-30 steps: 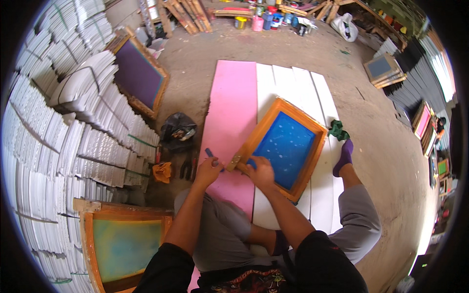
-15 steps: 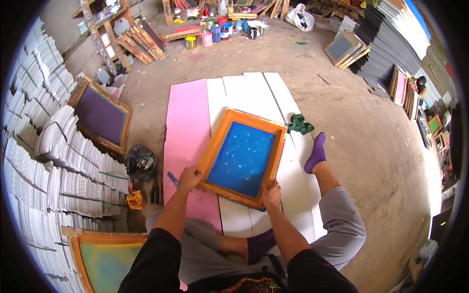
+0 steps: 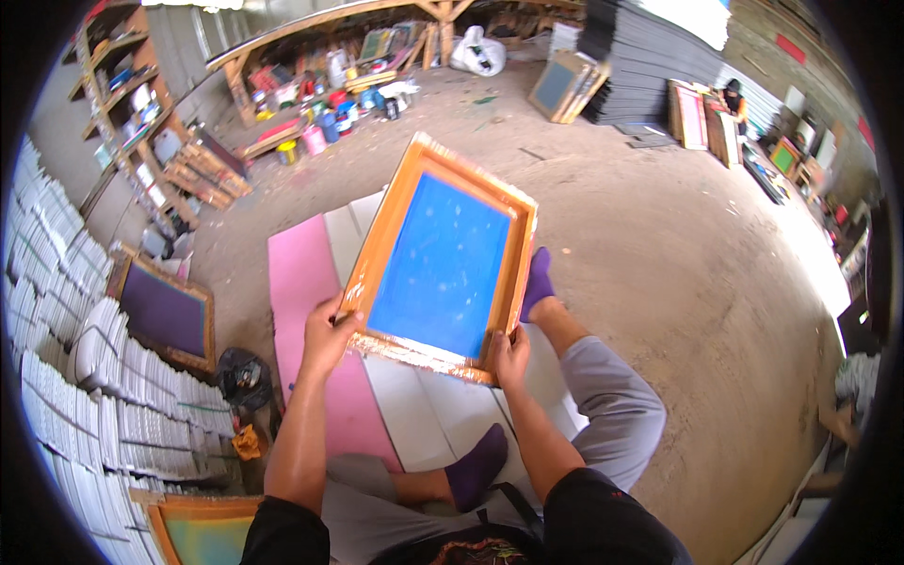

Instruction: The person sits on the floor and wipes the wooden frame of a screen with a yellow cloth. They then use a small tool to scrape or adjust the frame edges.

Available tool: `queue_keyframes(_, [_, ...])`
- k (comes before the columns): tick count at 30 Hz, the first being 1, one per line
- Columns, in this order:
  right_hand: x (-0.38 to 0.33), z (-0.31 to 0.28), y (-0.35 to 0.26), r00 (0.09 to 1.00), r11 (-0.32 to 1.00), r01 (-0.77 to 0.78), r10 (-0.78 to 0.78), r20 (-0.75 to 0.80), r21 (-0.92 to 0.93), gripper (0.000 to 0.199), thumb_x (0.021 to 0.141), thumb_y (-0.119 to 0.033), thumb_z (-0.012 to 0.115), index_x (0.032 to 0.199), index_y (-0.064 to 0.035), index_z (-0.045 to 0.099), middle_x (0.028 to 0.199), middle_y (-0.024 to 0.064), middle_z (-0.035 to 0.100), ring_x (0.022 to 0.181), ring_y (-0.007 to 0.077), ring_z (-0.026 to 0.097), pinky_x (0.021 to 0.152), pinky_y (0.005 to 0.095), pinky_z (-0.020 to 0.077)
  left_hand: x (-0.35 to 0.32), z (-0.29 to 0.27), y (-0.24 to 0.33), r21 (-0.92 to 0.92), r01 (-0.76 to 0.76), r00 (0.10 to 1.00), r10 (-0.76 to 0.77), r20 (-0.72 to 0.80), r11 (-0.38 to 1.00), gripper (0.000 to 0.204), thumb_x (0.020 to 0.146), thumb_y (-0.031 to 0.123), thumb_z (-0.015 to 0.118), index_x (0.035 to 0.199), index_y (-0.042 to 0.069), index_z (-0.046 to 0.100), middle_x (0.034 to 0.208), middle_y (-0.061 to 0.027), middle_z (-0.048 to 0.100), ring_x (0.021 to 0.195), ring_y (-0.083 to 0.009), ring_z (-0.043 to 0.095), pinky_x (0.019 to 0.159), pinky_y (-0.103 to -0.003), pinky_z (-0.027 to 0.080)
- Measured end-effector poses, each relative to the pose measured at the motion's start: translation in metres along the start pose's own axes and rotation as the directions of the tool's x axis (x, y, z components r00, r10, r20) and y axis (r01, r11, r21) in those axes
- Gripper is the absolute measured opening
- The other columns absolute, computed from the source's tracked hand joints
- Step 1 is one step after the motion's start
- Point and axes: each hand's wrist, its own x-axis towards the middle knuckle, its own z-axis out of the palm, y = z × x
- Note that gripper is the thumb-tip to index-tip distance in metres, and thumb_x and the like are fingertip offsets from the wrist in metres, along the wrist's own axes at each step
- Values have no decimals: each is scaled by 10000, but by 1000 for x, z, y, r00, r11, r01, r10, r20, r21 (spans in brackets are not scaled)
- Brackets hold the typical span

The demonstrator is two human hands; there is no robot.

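Note:
Between my two hands is a screen printing frame (image 3: 443, 268), with an orange-brown wooden border and a blue mesh marked by pale spots. It is tilted, its far edge raised. My left hand (image 3: 330, 331) is closed around the near left corner. At the near right corner, my right hand (image 3: 508, 356) grips the wood with the thumb on the inner side. Below the frame lie a pink sheet (image 3: 315, 282) and several white boards (image 3: 428, 400), partly covered by it. My legs are on either side of the boards, in purple socks.
Stacks of white sheets (image 3: 141, 377) rise on the left. Near them are a purple-meshed frame (image 3: 169, 306), a black bag (image 3: 243, 375) and another frame (image 3: 202, 532). Paint containers (image 3: 330, 125) stand at the back. A person (image 3: 734, 104) is far right by leaning frames (image 3: 692, 118).
Both hands have raised the screen printing frame off the boards and tilted it up. The view has swung to the right. The green cloth is no longer visible.

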Motion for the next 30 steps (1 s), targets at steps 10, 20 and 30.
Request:
queue_keyframes(10, [136, -160, -118, 835, 761, 430, -130, -535, 485, 599, 1137, -418, 487, 1575, -34, 344, 1375, 117, 570, 1222, 183, 573, 1039, 352, 495, -91, 225, 310, -2, -775, 581, 714, 390, 632, 812, 912, 101, 744, 1592, -32, 320, 1459, -301, 518, 1383, -449, 521, 1162, -473, 418])
queue_keyframes(20, [61, -264, -161, 650, 826, 483, -115, -751, 291, 620, 1141, -381, 469, 1619, -16, 317, 1555, 187, 472, 1408, 283, 490, 1156, 409, 415, -127, 255, 341, -248, -721, 465, 717, 519, 647, 773, 899, 60, 738, 1573, -78, 385, 1420, -276, 612, 1351, -316, 587, 1148, -410, 434])
queue_keyframes(30, [38, -317, -129, 450, 866, 481, -110, -886, 136, 576, 1148, -356, 463, 1590, -4, 353, 1501, 165, 524, 1358, 253, 515, 1141, 390, 415, -147, 282, 329, -275, -740, 325, 684, 653, 614, 818, 851, 91, 789, 1561, -57, 410, 1410, -333, 593, 1320, -448, 601, 1108, -452, 473])
